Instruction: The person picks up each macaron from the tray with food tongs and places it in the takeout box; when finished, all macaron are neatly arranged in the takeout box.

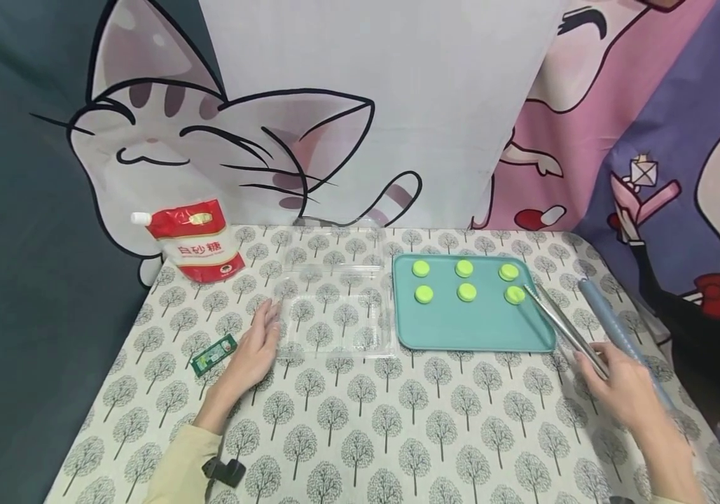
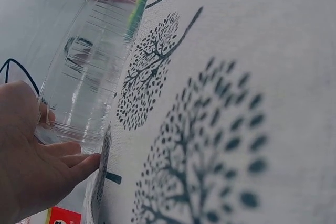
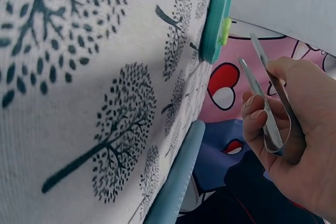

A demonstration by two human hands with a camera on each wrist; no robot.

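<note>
My left hand lies on the tablecloth, fingers loosely extended against the left side of a clear plastic box. The box stands with its hinged lid folded open toward the back. In the left wrist view, the fingertips are right at the ribbed plastic wall. On the right, my right hand grips metal tongs, thumb on one arm and curled fingers on the other. The tong tips are apart, above the right edge of a teal tray, near a green round piece.
Several green round pieces sit in two rows on the tray. Right of it lies a blue rod. A red-and-white sugar pouch is at the back left, and a small green packet lies left of my left hand.
</note>
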